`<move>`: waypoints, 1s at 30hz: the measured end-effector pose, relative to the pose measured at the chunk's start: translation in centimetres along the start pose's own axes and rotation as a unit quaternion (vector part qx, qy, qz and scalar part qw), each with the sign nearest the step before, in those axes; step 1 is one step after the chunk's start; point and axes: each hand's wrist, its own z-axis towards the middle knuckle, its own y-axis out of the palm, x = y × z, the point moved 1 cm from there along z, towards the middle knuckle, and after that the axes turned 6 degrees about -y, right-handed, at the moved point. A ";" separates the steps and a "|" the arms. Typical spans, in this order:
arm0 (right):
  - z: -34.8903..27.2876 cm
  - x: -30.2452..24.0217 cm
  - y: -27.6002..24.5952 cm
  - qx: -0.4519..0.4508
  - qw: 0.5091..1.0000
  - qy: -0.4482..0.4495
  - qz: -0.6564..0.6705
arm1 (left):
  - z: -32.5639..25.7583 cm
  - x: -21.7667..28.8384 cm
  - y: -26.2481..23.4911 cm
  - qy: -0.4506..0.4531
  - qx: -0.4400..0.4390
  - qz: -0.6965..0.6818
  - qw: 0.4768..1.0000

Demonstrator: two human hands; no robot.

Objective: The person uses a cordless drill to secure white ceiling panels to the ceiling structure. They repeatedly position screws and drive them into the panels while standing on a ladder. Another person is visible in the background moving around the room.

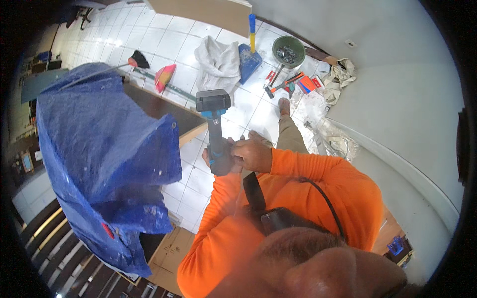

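A cordless drill (214, 130) with a dark body and teal accents is in front of my chest, its black battery pack pointing away from me. My left hand (205, 157) is wrapped around the drill body from beneath, mostly hidden by it. Close against the drill's right side, my right hand (254, 155) is closed, its fingertips pinched together. Whatever sits between those fingertips is too small to make out. Both arms wear orange sleeves.
A blue tarp (109, 144) drapes over furniture at left. Beyond me lie a white sack (217, 62), a blue dustpan (249, 63), a green bucket (289, 51) of small pieces, and an orange-and-black hammer (285, 84). A grey wall (397, 84) rises at right.
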 end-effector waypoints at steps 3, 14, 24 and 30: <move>0.3 -1.2 1.9 -0.059 0.995 -0.070 -0.037 | -2.2 1.2 -0.5 0.026 -0.036 -0.018 0.999; 2.5 -3.0 -4.0 -0.112 0.951 -0.264 -0.115 | -1.5 0.4 -0.4 0.061 -0.029 -0.088 0.994; 4.1 7.4 -11.2 -0.159 0.948 -0.039 0.271 | 5.3 -3.6 1.2 -0.083 -0.005 -0.306 0.948; 1.8 38.5 -5.7 -0.054 0.936 0.315 0.146 | 6.7 -5.6 -5.0 0.000 0.117 -0.108 0.987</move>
